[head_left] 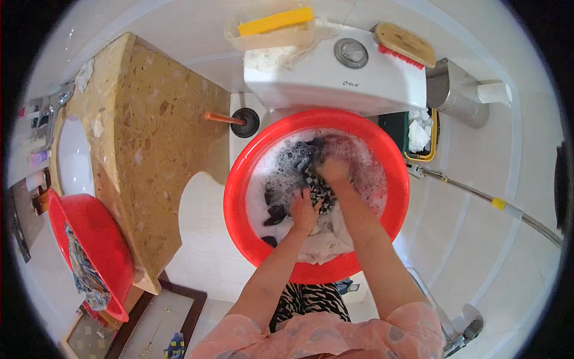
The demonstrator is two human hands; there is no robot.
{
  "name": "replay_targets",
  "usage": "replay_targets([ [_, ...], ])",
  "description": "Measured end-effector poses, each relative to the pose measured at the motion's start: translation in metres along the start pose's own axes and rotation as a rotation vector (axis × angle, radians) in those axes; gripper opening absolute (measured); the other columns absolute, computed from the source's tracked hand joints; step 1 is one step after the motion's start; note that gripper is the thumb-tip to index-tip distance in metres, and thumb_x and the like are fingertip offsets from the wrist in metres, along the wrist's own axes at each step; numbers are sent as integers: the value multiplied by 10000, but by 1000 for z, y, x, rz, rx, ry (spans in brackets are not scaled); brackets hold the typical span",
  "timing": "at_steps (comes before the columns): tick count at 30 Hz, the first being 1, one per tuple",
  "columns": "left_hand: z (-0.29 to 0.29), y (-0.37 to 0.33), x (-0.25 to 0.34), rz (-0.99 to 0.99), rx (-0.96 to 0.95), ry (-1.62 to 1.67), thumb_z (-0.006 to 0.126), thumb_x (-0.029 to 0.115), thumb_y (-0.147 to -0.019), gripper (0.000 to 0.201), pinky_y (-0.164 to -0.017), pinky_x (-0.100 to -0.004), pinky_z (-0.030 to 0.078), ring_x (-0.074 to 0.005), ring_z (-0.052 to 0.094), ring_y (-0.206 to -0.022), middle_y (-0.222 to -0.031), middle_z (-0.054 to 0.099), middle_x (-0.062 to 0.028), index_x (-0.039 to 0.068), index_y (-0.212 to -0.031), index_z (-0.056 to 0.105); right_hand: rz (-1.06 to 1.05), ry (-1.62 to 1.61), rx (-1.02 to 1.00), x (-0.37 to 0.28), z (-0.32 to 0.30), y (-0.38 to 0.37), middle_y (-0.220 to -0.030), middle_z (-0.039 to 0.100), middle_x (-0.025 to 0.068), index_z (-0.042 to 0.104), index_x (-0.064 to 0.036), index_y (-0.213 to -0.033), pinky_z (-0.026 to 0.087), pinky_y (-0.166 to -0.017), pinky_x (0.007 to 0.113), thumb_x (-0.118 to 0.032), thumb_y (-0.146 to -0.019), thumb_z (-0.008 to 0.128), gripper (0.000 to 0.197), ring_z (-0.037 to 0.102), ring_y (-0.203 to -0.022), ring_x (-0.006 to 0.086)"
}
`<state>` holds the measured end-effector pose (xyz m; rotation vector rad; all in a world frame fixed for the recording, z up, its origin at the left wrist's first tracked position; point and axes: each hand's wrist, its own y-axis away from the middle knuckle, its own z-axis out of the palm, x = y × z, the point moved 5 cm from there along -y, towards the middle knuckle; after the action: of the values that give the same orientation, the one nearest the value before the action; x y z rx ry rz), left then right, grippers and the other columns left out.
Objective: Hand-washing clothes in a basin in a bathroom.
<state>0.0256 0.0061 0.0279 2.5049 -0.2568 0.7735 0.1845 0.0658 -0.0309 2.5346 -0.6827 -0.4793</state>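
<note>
Sleeves of pale pink, grey-spotted fabric (pixel 421 326) lie nearest, with black-and-white zebra-striped trousers (pixel 323 299) between them. Just beyond stands a round red plastic basin (pixel 239 197) of white, foamy water (pixel 372 191), a wad of white cloth (pixel 326 242) along its near side. Past this, the left hand (pixel 304 210) rests against a black-and-white patterned cloth (pixel 321 190) around the middle of the basin; its fingers are partly extended, and whether they pinch the fabric I cannot tell. The patterned cloth lies immediately right of the left hand, its visible length slanting from near right to far left, and the right hand (pixel 335 170) is at its farther portion, so both hands are close to it. The right hand is blurred, its grip impossible to make out. The foamy water hides the cloth's outer edges, and its far end merges into dark fabric (pixel 304 157). Farther off stands a white ceramic cistern (pixel 323 87), its lower part hidden behind the basin's far rim
</note>
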Motion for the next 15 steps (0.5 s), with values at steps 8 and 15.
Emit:
replay_targets([
  [8, -93, 39, -5, 215, 336, 67, 676, 77, -631, 526, -1004, -508, 298, -373, 391, -1200, -1282, 446, -168, 116, -1145, 570, -444, -528, 674, 22, -93, 84, -1033, 530, 180, 567, -31, -889, 374, -937, 439, -74, -700, 636, 206, 505, -1038, 342],
  [15, -29, 59, 5, 514, -150, -199, 685, 232, -695, 455, -1070, -562, 201, -326, 292, -1351, -1440, 361, -127, 213, -1146, 627, -256, -738, 368, 50, -72, 66, -1242, 433, 211, 542, -42, -1090, 381, -950, 474, -156, -704, 690, 429, 427, -1146, 416],
])
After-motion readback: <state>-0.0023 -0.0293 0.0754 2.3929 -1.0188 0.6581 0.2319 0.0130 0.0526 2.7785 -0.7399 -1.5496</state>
